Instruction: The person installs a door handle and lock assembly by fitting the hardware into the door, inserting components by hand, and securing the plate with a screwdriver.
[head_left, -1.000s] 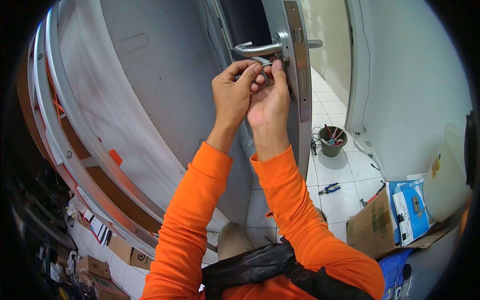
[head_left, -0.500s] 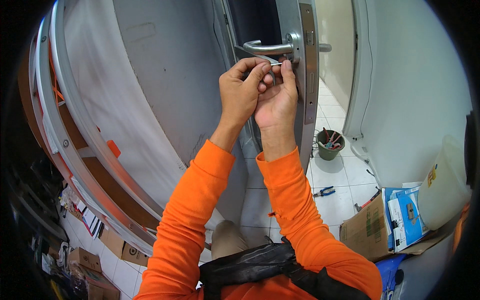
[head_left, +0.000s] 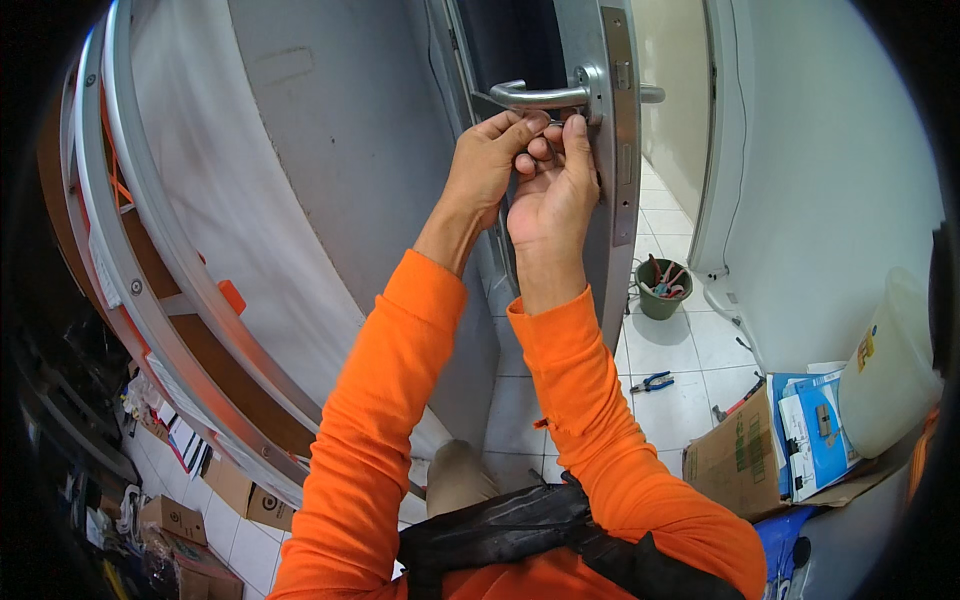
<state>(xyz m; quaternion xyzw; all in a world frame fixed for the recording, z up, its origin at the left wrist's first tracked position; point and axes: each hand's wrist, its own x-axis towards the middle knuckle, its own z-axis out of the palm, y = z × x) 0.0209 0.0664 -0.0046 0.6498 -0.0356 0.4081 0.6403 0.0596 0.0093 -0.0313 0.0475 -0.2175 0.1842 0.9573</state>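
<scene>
Silvery tubular lever handle [head_left: 545,98] at door edge [head_left: 624,170], left hand [head_left: 485,165] pinching slim pin [head_left: 556,123] — right hand [head_left: 552,205] curled, hold unclear

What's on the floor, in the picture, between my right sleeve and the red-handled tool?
In the head view, blue-handled pliers lie there on white tiles.

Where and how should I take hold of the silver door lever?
Probably the straight middle of the door lever, from above: the bar runs roughly level, left from its round base, its top exposed, while the left hand and right hand crowd the space below.
</scene>
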